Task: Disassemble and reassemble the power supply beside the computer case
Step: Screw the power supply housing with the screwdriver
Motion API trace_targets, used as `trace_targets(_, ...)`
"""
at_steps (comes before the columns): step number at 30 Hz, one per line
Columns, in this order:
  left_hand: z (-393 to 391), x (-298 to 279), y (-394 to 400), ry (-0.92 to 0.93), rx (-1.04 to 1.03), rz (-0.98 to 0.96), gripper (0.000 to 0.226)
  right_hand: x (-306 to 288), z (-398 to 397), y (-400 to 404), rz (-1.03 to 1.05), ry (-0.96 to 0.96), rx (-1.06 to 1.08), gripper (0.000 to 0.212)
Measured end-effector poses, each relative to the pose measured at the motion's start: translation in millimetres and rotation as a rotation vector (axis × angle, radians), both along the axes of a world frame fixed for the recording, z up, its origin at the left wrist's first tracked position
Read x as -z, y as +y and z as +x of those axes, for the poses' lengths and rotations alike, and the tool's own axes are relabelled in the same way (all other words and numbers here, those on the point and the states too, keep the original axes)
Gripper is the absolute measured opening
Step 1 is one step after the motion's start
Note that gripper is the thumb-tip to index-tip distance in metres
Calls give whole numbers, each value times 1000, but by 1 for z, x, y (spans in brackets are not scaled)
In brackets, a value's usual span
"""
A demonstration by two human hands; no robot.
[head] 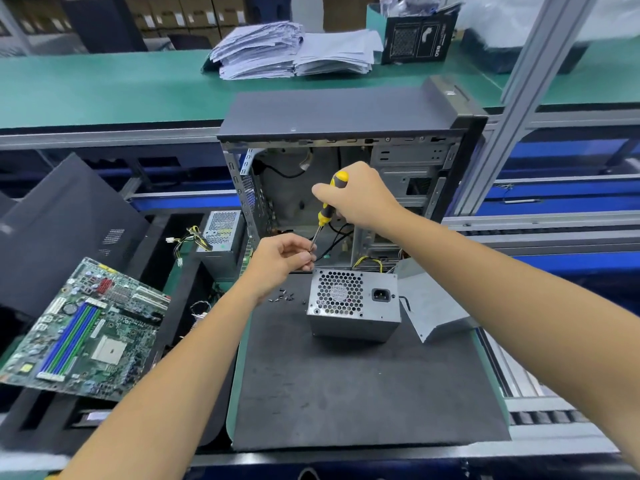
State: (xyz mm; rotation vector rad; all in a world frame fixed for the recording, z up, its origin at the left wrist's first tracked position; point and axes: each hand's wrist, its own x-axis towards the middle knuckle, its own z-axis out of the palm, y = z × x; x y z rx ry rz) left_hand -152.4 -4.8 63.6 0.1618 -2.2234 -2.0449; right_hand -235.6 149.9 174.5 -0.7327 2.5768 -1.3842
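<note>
Gripping screwdriver (328, 206), box (418, 36) reading "850"

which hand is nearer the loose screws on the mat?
Left. The left hand is just above the loose screws; the right hand is higher and rightward, gripping the screwdriver.

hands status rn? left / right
Left hand: fingers pinched at the screwdriver tip, apparently on a small screw; too small to confirm.
Right hand: closed around the screwdriver handle.
</note>
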Motion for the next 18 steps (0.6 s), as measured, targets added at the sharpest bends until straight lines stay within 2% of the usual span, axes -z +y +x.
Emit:
trace_targets(6,3,-3,2,32,58,-13,25,-8,5,3,-6,-143,16,27)
trace_targets(11,-1,-5,10,3,116,-108,20,-5,7,4,59,-22,17,34)
trace_targets(15,-6,-6,12,-2,183,-319,18,2,7,6,118,47,-11,38)
trace_targets(18,-9,-5,14,2,221,-405,22,6,9,5,164,88,-30,36)
